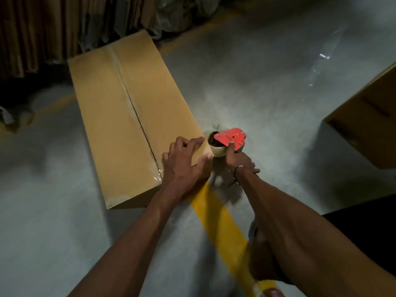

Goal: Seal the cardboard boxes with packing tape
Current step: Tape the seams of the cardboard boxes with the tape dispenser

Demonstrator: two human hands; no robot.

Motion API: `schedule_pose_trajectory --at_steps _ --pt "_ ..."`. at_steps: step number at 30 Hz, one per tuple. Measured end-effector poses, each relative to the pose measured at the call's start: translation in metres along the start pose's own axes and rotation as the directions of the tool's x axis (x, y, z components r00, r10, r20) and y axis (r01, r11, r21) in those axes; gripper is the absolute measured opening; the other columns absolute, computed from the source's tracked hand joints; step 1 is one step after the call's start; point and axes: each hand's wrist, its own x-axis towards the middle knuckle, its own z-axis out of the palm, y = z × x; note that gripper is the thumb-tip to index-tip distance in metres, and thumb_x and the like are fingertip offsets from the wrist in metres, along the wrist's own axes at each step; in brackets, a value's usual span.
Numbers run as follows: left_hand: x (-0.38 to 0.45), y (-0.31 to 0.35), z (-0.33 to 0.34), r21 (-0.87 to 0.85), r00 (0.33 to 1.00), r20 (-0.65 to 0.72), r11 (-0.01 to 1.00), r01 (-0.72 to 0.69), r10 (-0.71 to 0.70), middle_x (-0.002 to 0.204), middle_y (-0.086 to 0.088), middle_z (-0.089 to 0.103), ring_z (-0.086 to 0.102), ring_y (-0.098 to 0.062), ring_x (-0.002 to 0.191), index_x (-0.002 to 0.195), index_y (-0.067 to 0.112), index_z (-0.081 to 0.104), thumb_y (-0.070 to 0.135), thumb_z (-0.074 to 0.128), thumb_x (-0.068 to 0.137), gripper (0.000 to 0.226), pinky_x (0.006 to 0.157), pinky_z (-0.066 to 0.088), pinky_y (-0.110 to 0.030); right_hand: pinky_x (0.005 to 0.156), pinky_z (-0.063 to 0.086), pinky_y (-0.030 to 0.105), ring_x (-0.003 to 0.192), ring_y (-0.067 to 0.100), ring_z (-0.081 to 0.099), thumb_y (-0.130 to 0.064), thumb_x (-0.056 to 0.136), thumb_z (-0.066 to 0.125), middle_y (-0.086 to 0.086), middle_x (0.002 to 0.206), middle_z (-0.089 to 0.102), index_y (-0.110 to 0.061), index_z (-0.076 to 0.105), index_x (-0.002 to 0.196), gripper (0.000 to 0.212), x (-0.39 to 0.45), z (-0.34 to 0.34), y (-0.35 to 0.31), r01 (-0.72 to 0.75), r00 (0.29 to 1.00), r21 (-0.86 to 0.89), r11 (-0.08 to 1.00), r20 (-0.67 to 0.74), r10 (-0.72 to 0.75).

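Lying on the floor, the stiff, probably light cardboard box is steadied at its near corner by the flat, open left hand, while the right hand holds its grip curled round the red tape dispenser just beside that corner.

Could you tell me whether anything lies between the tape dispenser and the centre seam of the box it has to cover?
Only the left hand, resting on the box at its near right corner, lies between the red tape dispenser, gripped by the right hand, and the seam. Nothing else visible does.
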Motion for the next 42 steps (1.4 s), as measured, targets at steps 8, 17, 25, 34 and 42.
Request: schedule_pose_trajectory --at_steps 8,17,25,34,42 --pt "0.002 0.013 -0.058 0.097 0.953 0.297 0.995 0.036 -0.063 0.129 -0.008 0.049 0.050 -0.029 0.122 0.141 0.026 0.053 0.040 0.047 0.107 0.038 0.102 0.047 -0.052 0.079 0.044 0.036 0.101 0.035 0.065 -0.075 0.098 0.015 0.016 0.109 0.071 -0.010 0.073 0.101 0.087 -0.070 -0.130 -0.016 0.358 0.908 -0.201 0.912 -0.155 -0.390" --pt "-0.075 0.055 -0.191 -0.230 0.958 0.081 0.930 0.287 -0.275 0.120 -0.004 0.062 0.059 -0.021 0.109 0.122 0.016 0.068 0.030 0.048 0.108 0.027 0.088 0.046 -0.034 0.067 0.052 0.030 0.062 0.017 0.068 -0.084 0.090 -0.004 -0.004 0.060 0.070 -0.015 0.072 0.065 0.106 -0.196 -0.238 -0.067 0.755 0.647 -0.179 0.630 0.051 -0.761" --pt "-0.132 0.064 -0.224 -0.835 0.752 0.484 0.021 0.550 -0.447 0.120 -0.018 0.070 0.068 -0.026 0.097 0.120 0.001 0.063 0.034 0.047 0.110 0.039 0.077 0.055 -0.036 0.049 0.041 0.026 0.055 0.014 0.052 -0.082 0.095 0.011 0.008 0.066 0.066 -0.005 0.074 0.088 0.099 -0.289 -0.211 -0.043 0.746 0.524 0.326 0.580 0.250 -0.814" --pt "-0.148 0.035 -0.249 -0.840 0.805 0.498 -0.412 0.354 -0.324 0.110 -0.017 0.069 0.070 -0.022 0.092 0.128 -0.002 0.060 0.056 0.051 0.101 0.065 0.079 0.059 -0.032 0.050 0.038 0.026 0.056 0.012 0.046 -0.083 0.093 0.015 0.006 0.073 0.059 -0.003 0.071 0.109 0.099 -0.307 -0.181 -0.087 0.677 0.483 0.421 0.604 0.366 -0.796" --pt "-0.135 0.029 -0.255 -0.848 0.805 0.468 -0.441 0.293 -0.364 0.091 -0.017 0.070 0.064 -0.021 0.080 0.130 -0.005 0.058 0.013 0.055 0.105 0.031 0.066 0.061 -0.026 0.051 0.041 0.027 0.057 0.019 0.047 -0.073 0.101 0.012 0.008 0.070 0.060 0.010 0.065 0.103 0.099 -0.294 -0.167 -0.098 0.740 0.397 0.401 0.541 0.389 -0.831"
